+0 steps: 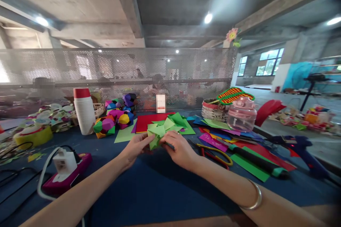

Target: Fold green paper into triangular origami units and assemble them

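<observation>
A light green folded paper piece (157, 133) is between my two hands, over the middle of the blue table (160, 191). My left hand (138, 147) pinches its left side with thumb and fingers. On its right edge, my right hand (177, 147) has its fingers closed around the paper. Just behind the piece lie more green sheets (188, 127) and a red sheet (146, 122); where the held paper ends and the green sheets begin is hard to tell.
Scissors (217, 152), coloured sheets (261, 166) and a glue gun (303, 152) lie at the right, near a clear pink-lidded bottle (242, 115). Stacked white cups (84, 113), colourful paper balls (106, 126) and a purple power strip (68, 175) stand left.
</observation>
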Demonstrator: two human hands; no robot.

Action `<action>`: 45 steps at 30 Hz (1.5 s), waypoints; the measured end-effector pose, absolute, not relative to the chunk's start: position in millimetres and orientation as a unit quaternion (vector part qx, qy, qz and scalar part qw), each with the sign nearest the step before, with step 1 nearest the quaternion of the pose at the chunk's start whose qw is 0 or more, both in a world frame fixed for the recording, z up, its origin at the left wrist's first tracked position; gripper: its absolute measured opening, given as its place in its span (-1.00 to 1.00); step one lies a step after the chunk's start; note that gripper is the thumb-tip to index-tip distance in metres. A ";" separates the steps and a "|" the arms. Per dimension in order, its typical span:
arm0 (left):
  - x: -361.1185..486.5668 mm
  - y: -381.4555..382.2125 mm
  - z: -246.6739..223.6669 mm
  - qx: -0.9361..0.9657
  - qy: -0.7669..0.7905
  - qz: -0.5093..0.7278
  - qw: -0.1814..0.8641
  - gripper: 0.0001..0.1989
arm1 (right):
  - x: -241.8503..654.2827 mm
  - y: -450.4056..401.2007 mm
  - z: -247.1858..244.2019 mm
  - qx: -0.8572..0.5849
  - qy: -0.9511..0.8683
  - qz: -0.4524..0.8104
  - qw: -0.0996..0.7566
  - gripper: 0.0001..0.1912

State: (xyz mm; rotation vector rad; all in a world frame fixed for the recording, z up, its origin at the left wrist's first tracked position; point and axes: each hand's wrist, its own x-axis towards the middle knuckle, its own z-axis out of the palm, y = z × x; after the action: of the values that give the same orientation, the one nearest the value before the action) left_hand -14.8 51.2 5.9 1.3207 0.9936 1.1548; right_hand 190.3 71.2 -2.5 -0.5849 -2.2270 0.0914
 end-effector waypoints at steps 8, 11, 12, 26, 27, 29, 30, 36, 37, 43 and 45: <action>-12.3 50.0 1.3 0.569 0.427 0.448 0.542 -0.43 | 191.6 72.8 -5.2 -0.235 -0.872 0.041 0.428 -0.81; -11.5 48.9 1.6 0.568 0.431 0.447 0.540 -0.43 | 190.7 71.6 -5.2 -0.230 -0.873 0.040 0.428 -0.79; -11.3 48.4 1.8 0.567 0.433 0.449 0.538 -0.43 | 190.4 71.2 -5.1 -0.228 -0.874 0.039 0.427 -0.79; -11.0 42.9 9.1 0.564 0.431 0.506 0.491 -0.46 | 190.9 69.6 -2.6 -0.211 -0.891 0.016 0.402 -0.80; -11.6 43.3 9.2 0.566 0.429 0.511 0.484 -0.47 | 191.0 70.0 -3.0 -0.211 -0.892 0.018 0.399 -0.79; -12.7 45.0 8.6 0.570 0.428 0.514 0.478 -0.48 | 191.1 70.1 -3.5 -0.211 -0.893 0.025 0.396 -0.78; -13.1 46.2 8.0 0.571 0.428 0.512 0.478 -0.48 | 191.1 69.8 -3.4 -0.213 -0.893 0.031 0.396 -0.78; -11.6 47.2 6.6 0.583 0.417 0.498 0.488 -0.45 | 188.9 67.0 -2.8 -0.267 -0.846 0.110 0.448 -0.64; -10.8 46.1 7.1 0.585 0.412 0.498 0.490 -0.45 | 188.4 67.7 -3.8 -0.285 -0.830 0.130 0.461 -0.52; -8.7 43.8 7.0 0.589 0.396 0.509 0.486 -0.43 | 182.7 75.0 -14.2 -0.326 -0.775 0.327 0.432 -0.41; -9.1 45.4 4.9 0.591 0.398 0.516 0.475 -0.44 | 180.2 74.7 -16.3 -0.315 -0.766 0.387 0.405 -0.48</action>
State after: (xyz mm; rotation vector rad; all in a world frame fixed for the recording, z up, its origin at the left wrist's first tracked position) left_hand -9.1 45.4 4.9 1.4452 0.9726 1.2623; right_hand 180.2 74.7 -16.3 -0.7961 -1.9333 0.9766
